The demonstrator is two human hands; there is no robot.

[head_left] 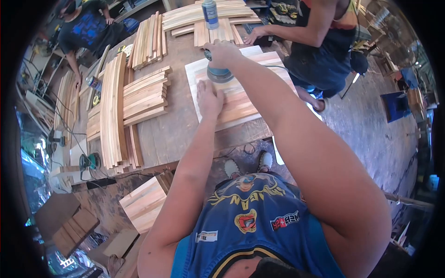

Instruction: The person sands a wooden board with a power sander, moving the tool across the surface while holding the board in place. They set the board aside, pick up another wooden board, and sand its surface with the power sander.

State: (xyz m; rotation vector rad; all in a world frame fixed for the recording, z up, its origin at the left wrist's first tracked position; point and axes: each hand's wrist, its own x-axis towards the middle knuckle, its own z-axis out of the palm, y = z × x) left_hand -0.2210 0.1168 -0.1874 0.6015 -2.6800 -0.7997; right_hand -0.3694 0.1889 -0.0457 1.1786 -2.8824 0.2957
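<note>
A blue and black power sander stands on a light striped wooden panel near the table's front edge. My right hand is wrapped round the top of the sander. Just below and left of it, my left hand lies flat on the panel with its fingers stretched forward. Under the panel, a pale sheet shows along the left and top edges. The sander's pad and the wood beneath it are hidden.
Stacked wooden strips cover the table's left side, and more lie at the back beside a spray can. A green sander sits at the lower left corner. Co-workers stand at the back left and right.
</note>
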